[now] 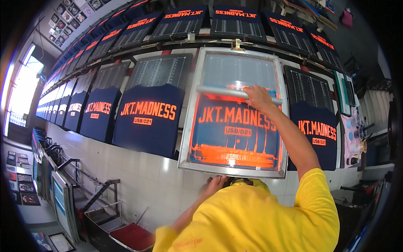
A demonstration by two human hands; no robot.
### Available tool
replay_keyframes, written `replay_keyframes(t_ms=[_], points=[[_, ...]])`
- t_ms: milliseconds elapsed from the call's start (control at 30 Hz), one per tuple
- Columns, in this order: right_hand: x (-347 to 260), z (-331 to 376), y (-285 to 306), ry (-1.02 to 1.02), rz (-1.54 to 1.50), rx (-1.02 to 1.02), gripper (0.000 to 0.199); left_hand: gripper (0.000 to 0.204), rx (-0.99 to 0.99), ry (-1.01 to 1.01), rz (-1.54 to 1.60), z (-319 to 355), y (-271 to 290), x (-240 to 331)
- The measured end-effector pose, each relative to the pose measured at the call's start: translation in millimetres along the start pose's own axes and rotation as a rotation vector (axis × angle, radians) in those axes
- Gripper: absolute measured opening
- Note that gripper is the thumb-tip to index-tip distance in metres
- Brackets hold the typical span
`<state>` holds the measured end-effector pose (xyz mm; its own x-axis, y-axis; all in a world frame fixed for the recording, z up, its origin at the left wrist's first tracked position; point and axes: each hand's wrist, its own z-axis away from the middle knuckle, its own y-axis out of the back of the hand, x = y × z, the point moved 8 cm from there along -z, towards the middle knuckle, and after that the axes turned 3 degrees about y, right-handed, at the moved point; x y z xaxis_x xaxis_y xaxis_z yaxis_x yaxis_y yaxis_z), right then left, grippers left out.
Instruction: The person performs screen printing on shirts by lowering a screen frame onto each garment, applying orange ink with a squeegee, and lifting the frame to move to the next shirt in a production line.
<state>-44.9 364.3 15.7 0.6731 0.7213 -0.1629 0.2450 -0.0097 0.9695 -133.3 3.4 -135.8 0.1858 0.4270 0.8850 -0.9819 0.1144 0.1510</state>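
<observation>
We judged this a printing stroke: squeegee (224, 91) across the mesh screen (190, 110), upper centre of view.
Our right hand (258, 99) was clamped on the squeegee; our left hand's (216, 183) grip, near the lower rim, we couldn't tell. Next called for level pressure.

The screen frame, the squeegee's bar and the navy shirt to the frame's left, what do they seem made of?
Screen frame: probably bare metal, grey with a dull shine. Squeegee's bar: perhaps metal, smooth and pale grey; painted wood is possible. Navy shirt: likely cloth, matte, with a soft-looking top edge.
</observation>
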Motion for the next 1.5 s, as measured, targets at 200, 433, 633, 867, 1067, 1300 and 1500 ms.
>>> replay_keyframes(t_ms=[200,433,633,867,1067,1300,1500], points=[[-20.5,27.1,-13.1,0.022,0.000,-0.173,0.019,0.048,-0.053,-0.012,-0.027,-9.0,-0.8,-18.9],[-106.1,122.6,-0.4,0.150,-0.042,-0.096,0.022,0.049,-0.132,0.021,0.034,-14.9,-1.7,-28.2],[-115.9,163.5,24.3,0.163,-0.086,0.040,0.028,0.048,-0.169,0.000,0.019,-18.4,-0.2,-33.1],[-30.2,101.2,29.4,-0.005,-0.026,0.145,0.020,0.048,-0.213,0.099,0.064,-14.9,-0.7,-31.0],[26.1,43.7,11.7,-0.108,0.036,0.073,0.020,0.049,-0.155,0.081,-0.017,-14.4,1.4,-42.7],[19.6,42.7,7.5,-0.113,0.008,-0.001,0.021,0.045,-0.072,0.082,-0.055,-20.4,-3.6,-70.5],[-28.9,93.5,1.4,-0.155,-0.028,-0.115,0.026,0.044,-0.076,0.051,-0.023,-21.1,-2.0,-68.2]])
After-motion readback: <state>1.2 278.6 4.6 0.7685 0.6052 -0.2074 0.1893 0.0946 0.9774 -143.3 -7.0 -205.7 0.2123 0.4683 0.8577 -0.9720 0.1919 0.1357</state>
